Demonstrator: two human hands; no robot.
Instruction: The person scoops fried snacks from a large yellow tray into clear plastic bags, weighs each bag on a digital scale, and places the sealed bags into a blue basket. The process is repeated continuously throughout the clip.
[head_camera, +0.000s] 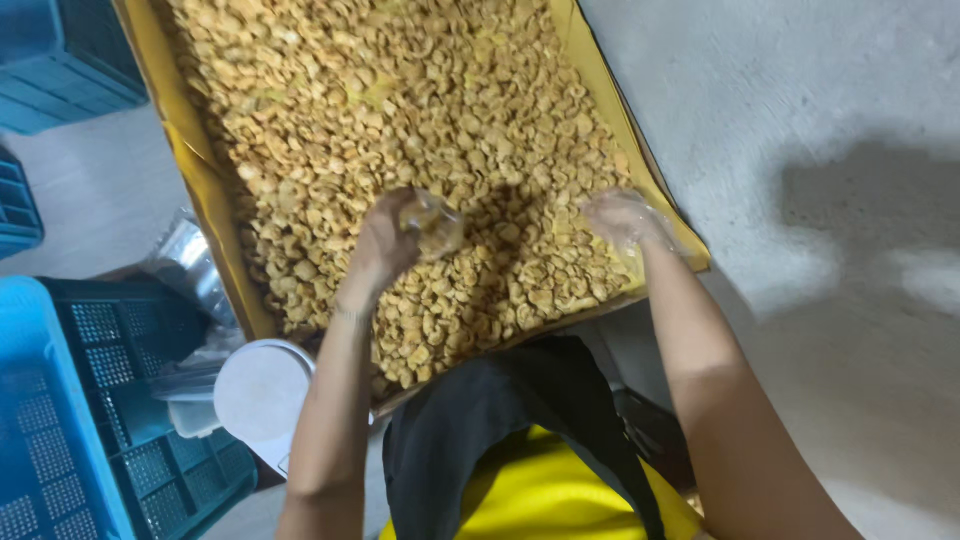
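Left hand (385, 245) grip closed on clear bag (432, 225), right hand (622, 218) grip unclear, over snack tray (205, 190)

I see a pale grey concrete floor (800, 120) bearing a large yellow-lined tray (195, 170) heaped with golden fried snack pieces (400, 110). Blue perforated plastic crates (60, 400) and a white round lid (262, 390) sit beside the tray, near its left edge.
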